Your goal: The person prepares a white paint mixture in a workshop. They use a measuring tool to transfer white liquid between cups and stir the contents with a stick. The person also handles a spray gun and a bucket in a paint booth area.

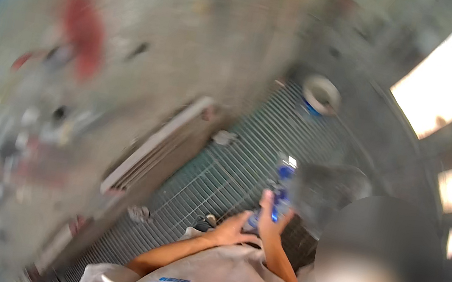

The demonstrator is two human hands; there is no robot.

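In front of my body I hold a long, narrow clear-and-blue object that looks like a plastic bottle; blur hides its details. My right hand is closed around its lower part, with the thumb pointing up along it. My left hand is at its near end, fingers curled against it. Whether the left hand grips firmly or only steadies that end is hard to make out. The object's far end slants up and away from me.
A slatted metal grating covers the floor. On it stands a round white-rimmed bucket. A blurred worktop with scattered items and a pale side edge runs along my left. Another person is close on my right.
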